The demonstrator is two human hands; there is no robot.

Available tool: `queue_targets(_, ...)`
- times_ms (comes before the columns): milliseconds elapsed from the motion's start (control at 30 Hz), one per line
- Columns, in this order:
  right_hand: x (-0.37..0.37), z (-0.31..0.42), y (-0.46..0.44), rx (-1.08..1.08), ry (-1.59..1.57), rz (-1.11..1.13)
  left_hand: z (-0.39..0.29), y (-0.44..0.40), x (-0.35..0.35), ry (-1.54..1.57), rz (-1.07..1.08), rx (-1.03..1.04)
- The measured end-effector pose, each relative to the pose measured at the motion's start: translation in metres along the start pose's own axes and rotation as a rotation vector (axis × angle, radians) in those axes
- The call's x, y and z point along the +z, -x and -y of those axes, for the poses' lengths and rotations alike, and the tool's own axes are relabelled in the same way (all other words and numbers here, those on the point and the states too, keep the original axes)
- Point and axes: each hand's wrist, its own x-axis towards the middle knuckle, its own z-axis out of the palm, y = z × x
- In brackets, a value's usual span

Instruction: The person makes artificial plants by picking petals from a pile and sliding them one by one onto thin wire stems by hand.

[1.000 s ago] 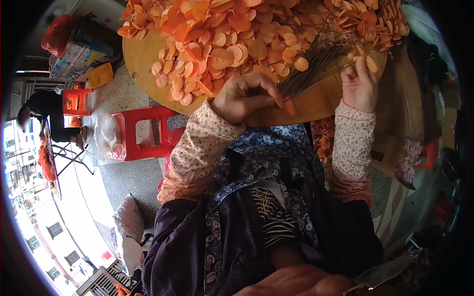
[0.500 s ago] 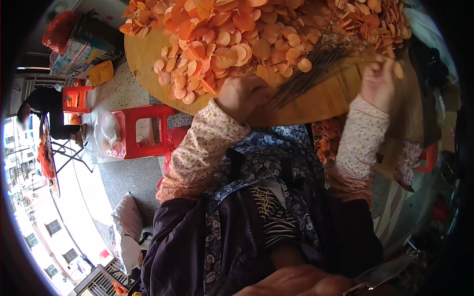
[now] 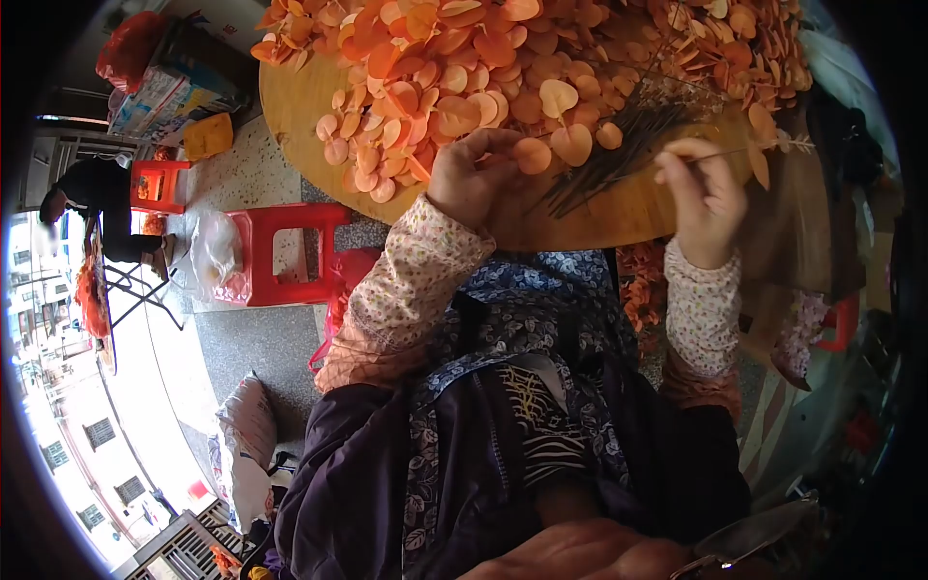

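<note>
I see the left hand [image 3: 469, 186] now pinch a round orange leaf [image 3: 532, 156] by the leaf pile [image 3: 401, 99], so both are full: the right hand [image 3: 706, 198] holds a leafy stem [image 3: 759, 166] on the right.

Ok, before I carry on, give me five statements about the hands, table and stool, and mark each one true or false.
1. The right hand holds a thin stem with orange leaves near its end. True.
2. The left hand holds scissors. False: no scissors show there; its fingertips are at an orange leaf, though whether they grip it is hard to tell.
3. The dark stems lie on the floor. False: they lie on the table.
4. Both forearms are covered by patterned sleeves. True.
5. The stool nearest the left arm is green. False: it is red.
</note>
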Motion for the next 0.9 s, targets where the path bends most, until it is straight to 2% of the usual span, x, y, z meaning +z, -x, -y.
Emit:
queue_targets(33,0.004,-0.009,0.000,0.016,0.054,0.095,-0.001,0.000,0.001,0.033,0.005,-0.022)
queue_targets(133,0.026,-0.029,0.010,0.147,-0.075,0.262,0.006,-0.003,-0.002,0.090,0.067,-0.030)
queue_targets(300,0.041,-0.011,0.012,0.243,-0.008,0.272,0.005,0.003,0.008,0.142,0.095,-0.016)
queue_targets(367,0.047,-0.011,0.005,0.127,-0.060,0.347,0.005,0.003,0.010,0.111,0.107,0.010)
queue_targets(433,0.053,-0.012,0.005,0.095,-0.065,0.295,0.006,0.004,0.009,0.070,0.135,-0.019)
queue_targets(500,0.050,-0.009,0.003,0.245,-0.084,0.368,0.002,0.008,0.010,0.029,0.141,-0.024)
queue_targets(600,0.046,-0.018,0.005,0.355,-0.188,0.323,0.005,0.009,0.009,-0.009,0.152,0.024)
queue_targets(633,0.047,-0.019,0.006,0.356,-0.187,0.321,0.006,0.009,0.009,-0.006,0.155,0.077)
queue_targets(833,0.050,-0.023,0.009,0.357,-0.293,0.303,0.004,0.008,0.009,-0.037,0.199,0.061)
queue_targets(900,0.049,-0.028,0.010,0.432,-0.466,0.328,0.002,0.010,0.013,-0.006,0.163,0.041)
